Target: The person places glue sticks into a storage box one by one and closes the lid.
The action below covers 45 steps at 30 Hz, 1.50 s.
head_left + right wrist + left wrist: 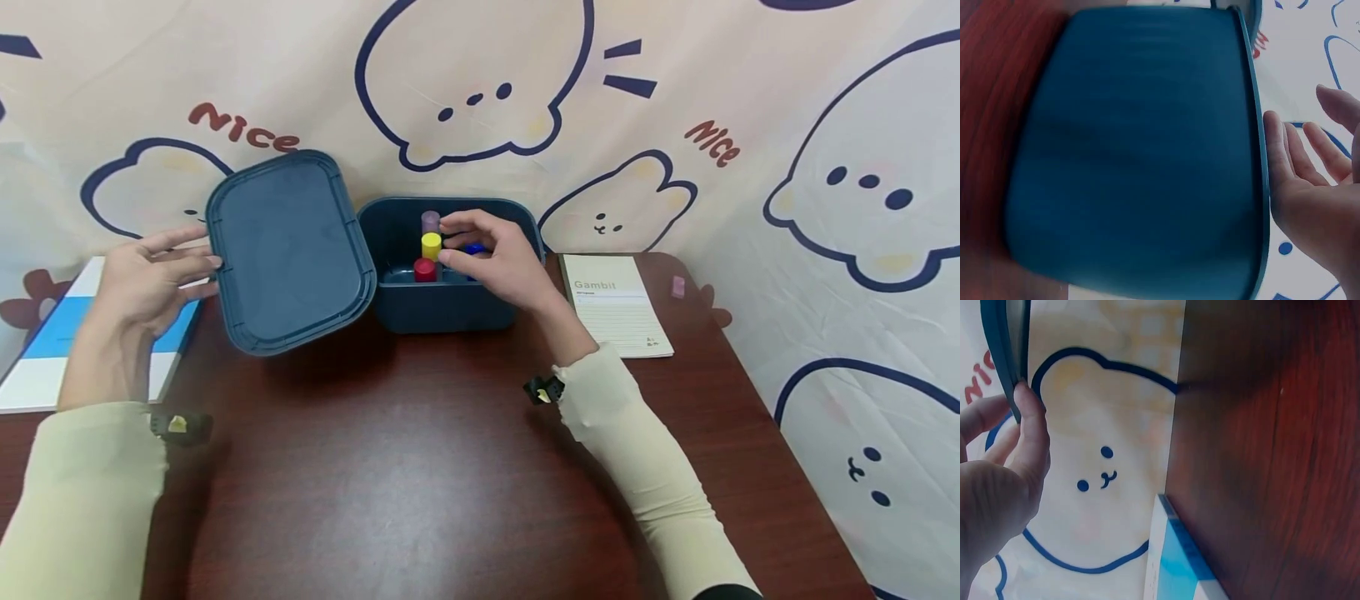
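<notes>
My left hand [146,279] pinches the left edge of a dark blue lid [288,254], which is raised and tilted in the air. The left wrist view shows thumb and fingers on the lid's edge [1010,362]. My right hand [504,260] is over a dark blue storage bin [446,312], fingers loosely bent and thumb apart. Inside the bin are a purple cylinder [430,222], a yellow cylinder [431,245] and a red cylinder [425,269], near the right fingertips. A blue piece [476,248] shows partly behind this hand. In the right wrist view the bin's wall [1141,150] hides its contents.
To the right of the bin lies a notepad [618,312], with a small pink piece [678,287] beyond it. A blue-and-white book [45,346] lies at the left under my left arm. Behind the brown table [390,467] hangs a cartoon-printed cloth [480,50].
</notes>
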### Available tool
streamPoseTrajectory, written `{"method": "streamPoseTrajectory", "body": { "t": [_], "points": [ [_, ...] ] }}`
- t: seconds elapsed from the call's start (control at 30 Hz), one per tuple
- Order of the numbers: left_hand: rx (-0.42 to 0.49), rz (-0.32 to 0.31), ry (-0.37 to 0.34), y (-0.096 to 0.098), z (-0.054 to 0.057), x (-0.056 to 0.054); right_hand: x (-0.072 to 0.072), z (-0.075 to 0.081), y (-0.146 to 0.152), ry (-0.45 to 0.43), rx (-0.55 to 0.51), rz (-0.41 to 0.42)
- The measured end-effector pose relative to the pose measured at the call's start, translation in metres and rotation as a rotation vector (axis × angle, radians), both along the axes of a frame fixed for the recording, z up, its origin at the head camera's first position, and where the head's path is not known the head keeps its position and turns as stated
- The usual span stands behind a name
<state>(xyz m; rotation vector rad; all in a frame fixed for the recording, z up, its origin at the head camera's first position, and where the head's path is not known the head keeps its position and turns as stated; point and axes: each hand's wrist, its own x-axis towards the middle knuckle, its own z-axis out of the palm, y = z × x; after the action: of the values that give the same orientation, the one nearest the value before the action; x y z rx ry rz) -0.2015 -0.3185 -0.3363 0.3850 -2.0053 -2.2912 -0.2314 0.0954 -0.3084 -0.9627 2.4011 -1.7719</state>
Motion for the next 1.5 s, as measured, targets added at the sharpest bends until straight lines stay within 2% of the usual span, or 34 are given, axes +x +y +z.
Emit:
{"method": "streamPoseTrajectory", "body": {
  "t": [0.13,0.3,0.57,0.8,1.03,1.3,1.5],
  "points": [
    [0.072,0.019,0.011,0.008,-0.002,-0.001,0.001,-0.001,-0.009,-0.047,-0.035,0.051],
    [0.152,0.028,0.037,0.016,-0.002,-0.003,0.002,-0.001,-0.02,-0.11,-0.075,0.075],
    [0.214,0.044,0.049,0.028,0.0,-0.005,0.004,0.0,-0.033,-0.229,-0.124,0.092],
    [0.248,0.012,0.06,0.037,-0.001,-0.006,0.004,0.002,-0.04,-0.272,-0.121,0.078],
    [0.299,0.028,0.049,0.042,0.001,-0.009,0.005,0.003,-0.044,-0.385,-0.242,0.094],
    [0.409,-0.019,0.076,0.043,0.003,-0.012,0.007,0.009,-0.041,-0.364,-0.241,0.061],
    [0.433,-0.007,0.065,0.039,0.012,-0.02,0.01,0.015,-0.036,-0.345,-0.233,0.074]
  ]
}}
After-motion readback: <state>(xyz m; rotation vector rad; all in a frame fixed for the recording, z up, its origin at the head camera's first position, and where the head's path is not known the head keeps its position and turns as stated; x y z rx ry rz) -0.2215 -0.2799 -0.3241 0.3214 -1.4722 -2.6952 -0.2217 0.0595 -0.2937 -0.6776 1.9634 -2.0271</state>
